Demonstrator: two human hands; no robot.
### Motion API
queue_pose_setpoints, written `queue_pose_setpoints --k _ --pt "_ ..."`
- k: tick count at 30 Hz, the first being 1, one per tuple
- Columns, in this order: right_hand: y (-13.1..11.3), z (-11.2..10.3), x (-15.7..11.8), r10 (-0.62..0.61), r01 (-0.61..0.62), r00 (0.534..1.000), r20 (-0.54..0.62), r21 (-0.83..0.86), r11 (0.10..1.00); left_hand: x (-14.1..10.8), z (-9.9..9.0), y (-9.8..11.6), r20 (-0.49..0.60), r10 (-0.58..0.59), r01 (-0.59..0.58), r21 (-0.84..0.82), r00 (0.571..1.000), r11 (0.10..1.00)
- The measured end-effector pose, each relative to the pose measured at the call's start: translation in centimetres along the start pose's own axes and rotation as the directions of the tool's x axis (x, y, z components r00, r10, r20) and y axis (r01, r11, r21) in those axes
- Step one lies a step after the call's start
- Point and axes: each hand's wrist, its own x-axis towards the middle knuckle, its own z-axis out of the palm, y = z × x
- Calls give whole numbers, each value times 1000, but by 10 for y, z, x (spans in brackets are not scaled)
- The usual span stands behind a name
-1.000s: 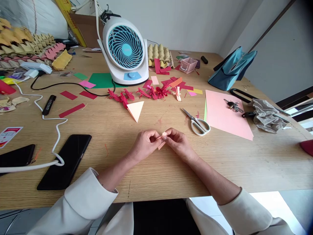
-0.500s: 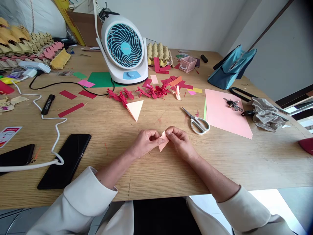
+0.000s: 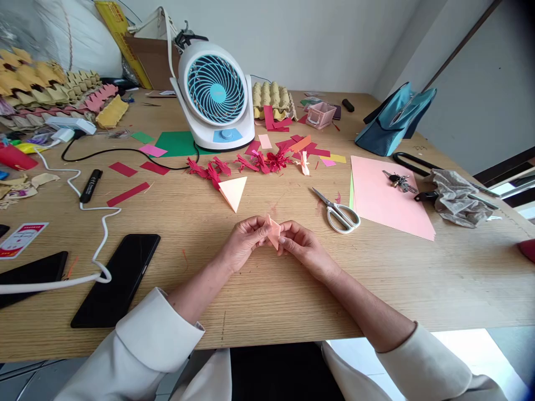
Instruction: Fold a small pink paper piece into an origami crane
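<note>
Turned since half a second ago, our small folded piece of pink paper now has one point aimed to the far left, and our right hand has shifted to a lower grip on its right side. We have the paper between both hands, over the near middle of the wooden table; whether it touches the tabletop, we cannot tell. Our left hand pinches its left edge between thumb and fingers. Our right hand pinches the right edge the same way, thumb toward us, the other fingers curled and partly hidden.

Just beyond our hands, slightly left, lies a cream folded triangle, its tip toward us. Its far left corner meets a row of crumpled red paper pieces, which runs right toward a pale pink twist of paper. To our right lie white-handled scissors, blades pointing far left, just beside large pink sheets with keys on them.

On the far side stands a white and blue fan. At near left lies a black phone, a white cable crossing it.
</note>
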Motion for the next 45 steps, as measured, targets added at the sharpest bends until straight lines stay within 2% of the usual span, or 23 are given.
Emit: queue_pose_setpoints --k 9,13,16,21,26,29,34,40,43,45 --pt "5 -2 2 -10 11 1000 -9 120 993 -2 -2 -2 93 44 -45 10 995 999" --pt "3 -3 0 62 -71 997 46 250 966 -3 -3 -1 193 85 -85 -8 978 996" --pt "2 -3 -1 103 -114 993 57 280 953 -3 -3 0 229 115 -122 16 966 992" --pt "3 -2 2 110 -93 993 -42 290 952 -2 -2 -4 149 76 -75 -10 986 997" --pt "11 -3 6 -15 61 982 -190 240 969 -1 -2 -6 35 54 -52 -54 998 997" --pt "14 -3 7 -71 111 974 -217 179 978 -1 1 -5 10 84 -84 53 996 995" --pt "14 -3 6 -118 139 977 -179 106 985 0 2 -3 -45 174 -160 218 984 963" --pt "10 -4 6 -131 132 971 -199 -9 991 -2 1 -4 -32 313 -250 528 949 812" --pt "8 -4 6 -99 89 972 -214 -58 994 -4 3 -5 -19 362 -278 604 932 747" --pt "8 -4 7 -77 60 978 -194 -92 994 -5 5 -6 -17 371 -282 616 929 735"
